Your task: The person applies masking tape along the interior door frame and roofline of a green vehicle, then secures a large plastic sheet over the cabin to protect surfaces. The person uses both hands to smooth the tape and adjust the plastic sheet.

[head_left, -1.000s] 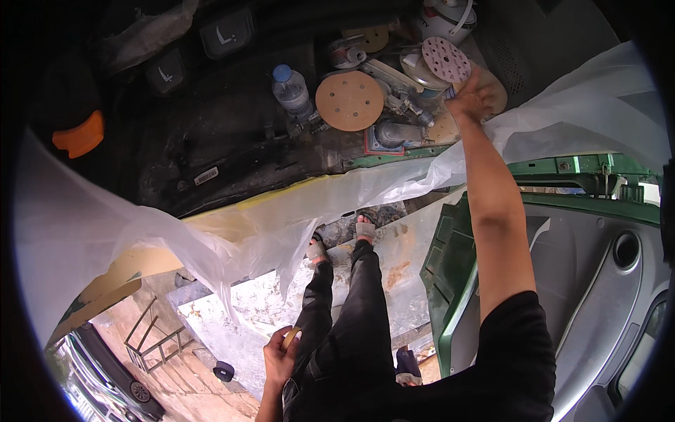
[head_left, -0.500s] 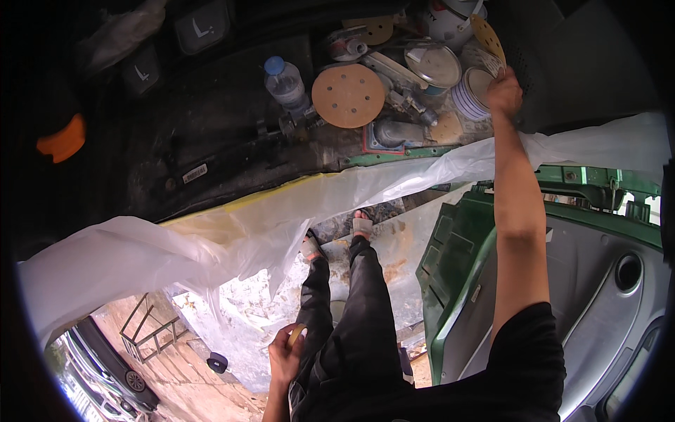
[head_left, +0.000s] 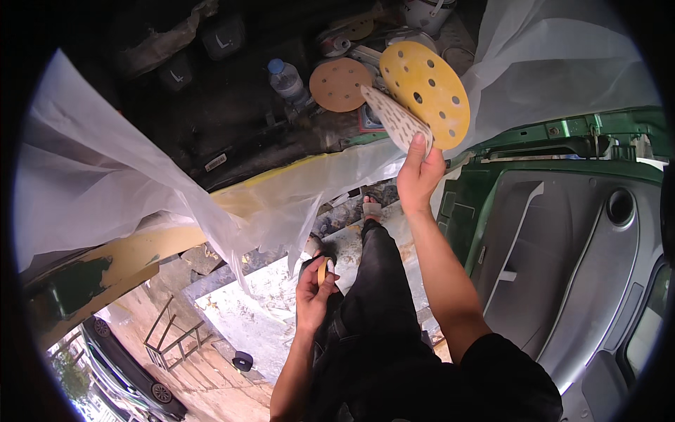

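Note:
My right hand is closed on a yellow sanding disc with many holes, gripping it by its lower edge. A pale, speckled curled flap stands out beside the disc from the same grip; whether it is a second disc or a folded part, I cannot tell. Lower down, in front of my legs, my left hand is closed around a narrow roll of yellowish masking tape. Behind the raised disc, a tan sanding disc lies on the dark vehicle floor, by a water bottle with a blue cap.
Plastic sheeting drapes along the sill on both sides. At right stands an open green door with a grey inner panel. A white bucket and tools crowd the back. A metal frame and a parked dark car are at lower left.
My right hand has come back from the cluttered floor toward me, bringing the yellow sanding disc. My left hand has risen a little with the tape roll. The plastic sheeting now hangs differently in view.

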Demonstrator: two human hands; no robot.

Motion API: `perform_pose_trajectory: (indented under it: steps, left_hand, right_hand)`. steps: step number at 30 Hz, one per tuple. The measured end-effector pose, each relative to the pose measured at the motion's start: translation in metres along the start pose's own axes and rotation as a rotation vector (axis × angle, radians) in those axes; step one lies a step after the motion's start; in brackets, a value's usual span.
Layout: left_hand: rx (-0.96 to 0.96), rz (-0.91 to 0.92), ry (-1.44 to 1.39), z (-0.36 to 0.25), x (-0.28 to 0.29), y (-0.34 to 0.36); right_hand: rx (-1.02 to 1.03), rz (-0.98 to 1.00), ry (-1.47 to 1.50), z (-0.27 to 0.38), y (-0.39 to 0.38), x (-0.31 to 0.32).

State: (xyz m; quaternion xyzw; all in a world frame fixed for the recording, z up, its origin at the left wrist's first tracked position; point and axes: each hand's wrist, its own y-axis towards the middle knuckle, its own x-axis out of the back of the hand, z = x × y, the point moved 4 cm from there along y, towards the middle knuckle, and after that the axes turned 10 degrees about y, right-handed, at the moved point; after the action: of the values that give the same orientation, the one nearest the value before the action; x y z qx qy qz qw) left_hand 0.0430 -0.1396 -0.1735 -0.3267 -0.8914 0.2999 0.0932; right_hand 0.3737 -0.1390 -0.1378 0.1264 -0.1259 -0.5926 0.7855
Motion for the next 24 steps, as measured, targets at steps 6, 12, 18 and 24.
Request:
perform_pose_trajectory:
  steps: [6,12,18,24]
  left_hand:
    - [0.04,0.15,0.029,-0.006,0.027,0.014]
    - [-0.024,0.454,0.115,-0.011,0.056,0.0]
    - [-0.125,0.557,0.391,0.003,0.081,0.018]
    - [-0.011,0.579,0.517,-0.006,0.09,0.019]
  right_hand:
    - [-0.2,0.286,-0.032,0.061,-0.163,0.03]
    - [-0.037,0.3,-0.111,0.112,-0.229,0.047]
    - [0.098,0.188,-0.273,0.158,-0.272,0.046]
    - [-0.128,-0.293,-0.543,0.119,-0.359,0.109]
